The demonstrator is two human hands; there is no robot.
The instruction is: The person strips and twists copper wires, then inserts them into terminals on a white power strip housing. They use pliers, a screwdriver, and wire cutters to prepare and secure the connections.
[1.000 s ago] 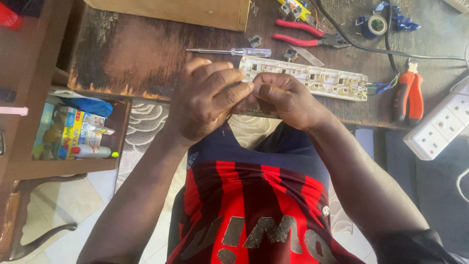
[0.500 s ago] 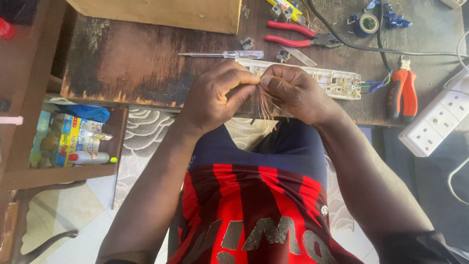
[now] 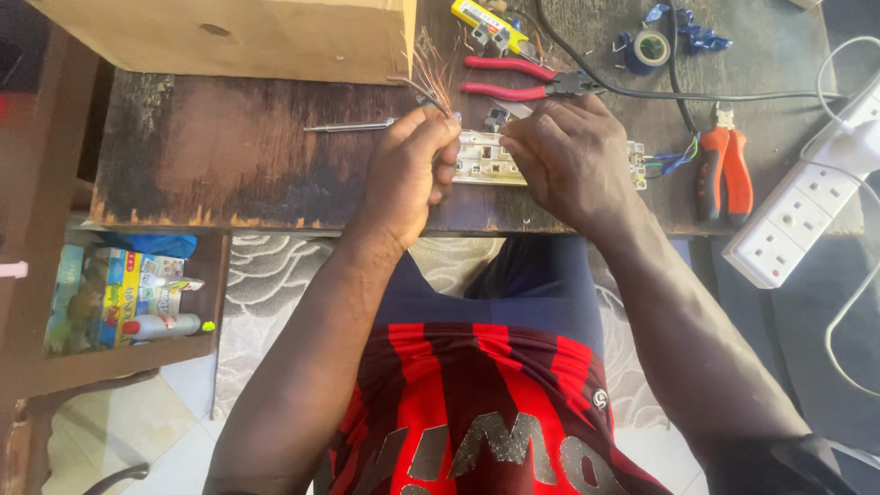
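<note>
The left hand (image 3: 412, 160) had lifted the fanned copper wire strands (image 3: 429, 69), pinched shut, from lap to dark wooden tabletop (image 3: 229, 156), while the right hand (image 3: 568, 151) closed on the white socket strip (image 3: 486, 158).

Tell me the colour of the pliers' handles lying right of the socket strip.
Orange handles on the pliers, head view.

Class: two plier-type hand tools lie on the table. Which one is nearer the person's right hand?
The red-handled pliers, lying crosswise just beyond the right hand. The orange-handled pair lies farther off, toward the white power strip.
</note>
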